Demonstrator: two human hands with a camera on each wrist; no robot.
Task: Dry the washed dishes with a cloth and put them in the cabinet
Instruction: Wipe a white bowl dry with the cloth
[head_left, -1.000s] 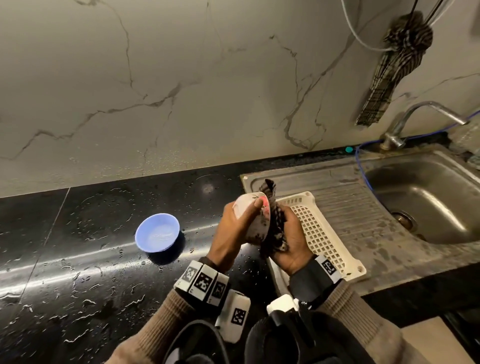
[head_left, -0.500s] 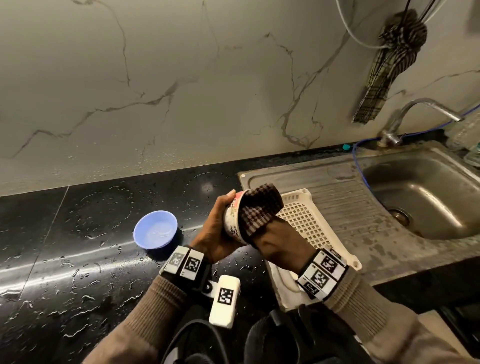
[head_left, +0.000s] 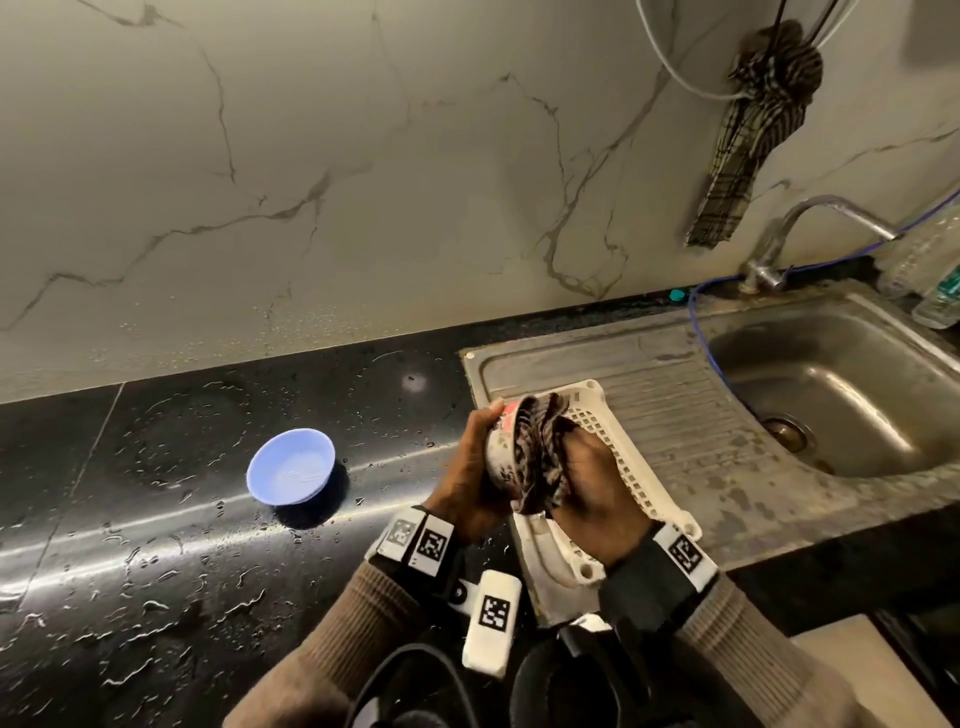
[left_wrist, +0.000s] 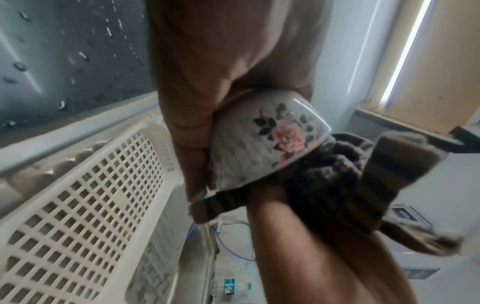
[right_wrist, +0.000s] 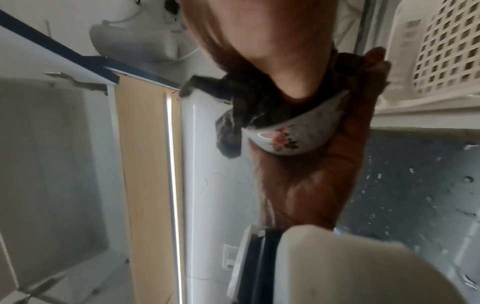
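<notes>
Wet black stone surface | left hand fingers curled round small white rose-patterned ceramic bowl above white plastic rack | right hand fingers clamped on dark striped cloth stuffed into bowl

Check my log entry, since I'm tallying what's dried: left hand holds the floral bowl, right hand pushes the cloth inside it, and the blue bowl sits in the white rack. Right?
One detail is wrong. The blue bowl sits on the wet black countertop, left of the white rack, as the head view shows. The rest holds: the left hand holds the floral bowl and the right hand pushes the cloth inside it.
</notes>
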